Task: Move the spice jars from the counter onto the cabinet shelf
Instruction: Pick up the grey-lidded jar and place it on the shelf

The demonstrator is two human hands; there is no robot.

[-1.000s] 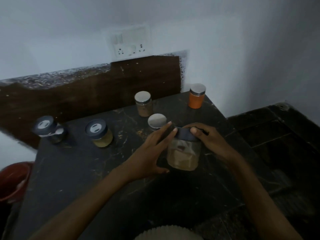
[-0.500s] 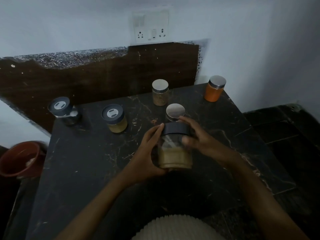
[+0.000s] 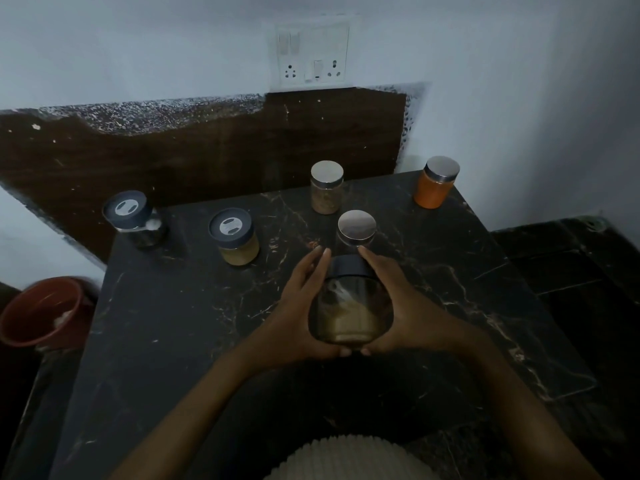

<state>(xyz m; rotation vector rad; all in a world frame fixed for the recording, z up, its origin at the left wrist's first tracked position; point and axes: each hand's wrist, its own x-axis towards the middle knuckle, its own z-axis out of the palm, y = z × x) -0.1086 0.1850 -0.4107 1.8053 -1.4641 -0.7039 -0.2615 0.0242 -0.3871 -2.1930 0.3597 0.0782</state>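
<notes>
The large jar (image 3: 349,306) with a dark lid and a pale brown powder inside is between both hands, over the near middle of the black marble counter (image 3: 173,323). It is tilted, with the lid pointing away from the person and the bottom turned toward the camera. Whether the bottom touches the counter, I cannot tell. The left hand (image 3: 298,306) lies on the left side of the large jar and the right hand (image 3: 405,303) on its right side. The grip of each hand is clamped on the glass, with the fingers reaching up to the lid and the two thumbs meeting under the bottom edge. Just behind the large jar stands a jar with a silver lid (image 3: 356,225), upright and very near the fingertips. Further behind the large jar stands a small jar of brown spice (image 3: 326,188). Behind the large jar and to the right is an orange jar (image 3: 437,183), at the far right corner of the counter. Behind the large jar and to the left is a jar of yellow powder (image 3: 234,237) with a dark lid. Further left is another dark-lidded jar (image 3: 133,220). Well to the left of the large jar, beside the counter and lower, is a red bucket (image 3: 41,310).
</notes>
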